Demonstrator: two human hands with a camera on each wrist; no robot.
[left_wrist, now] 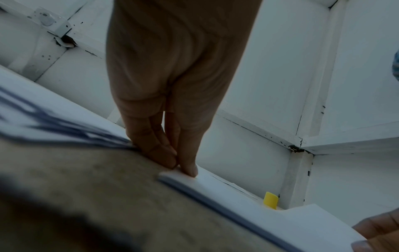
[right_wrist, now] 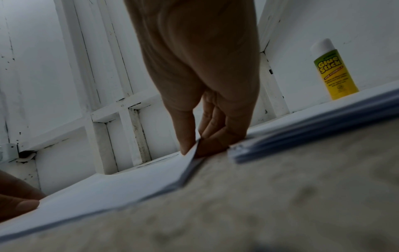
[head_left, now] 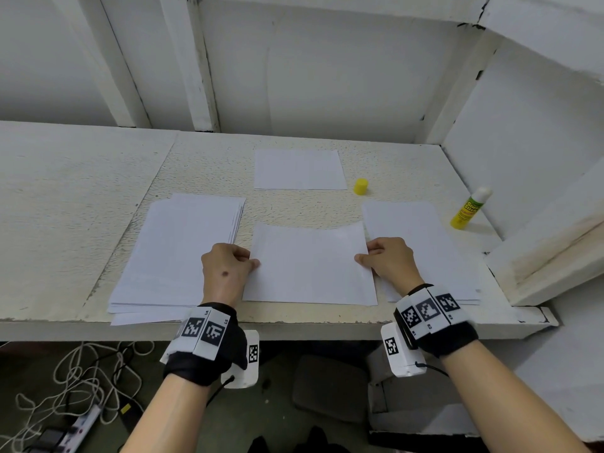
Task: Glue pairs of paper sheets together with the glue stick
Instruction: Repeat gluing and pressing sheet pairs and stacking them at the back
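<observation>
A white middle sheet (head_left: 309, 266) lies at the table's near edge, its far edge bowed upward. My left hand (head_left: 250, 258) pinches its left edge between thumb and fingers (left_wrist: 187, 165). My right hand (head_left: 364, 253) pinches its right edge, which is lifted slightly in the right wrist view (right_wrist: 192, 151). More paper edges show beneath it there. The yellow glue stick (head_left: 469, 209) (right_wrist: 332, 71) stands uncapped at the far right, untouched. Its yellow cap (head_left: 360, 186) (left_wrist: 270, 200) stands apart beyond the sheet.
A thick stack of sheets (head_left: 176, 256) lies left of my left hand. A thinner stack (head_left: 425, 250) sits under and right of my right hand. One more sheet (head_left: 299, 170) lies farther back. White walls enclose the table (head_left: 81, 191) behind and on the right.
</observation>
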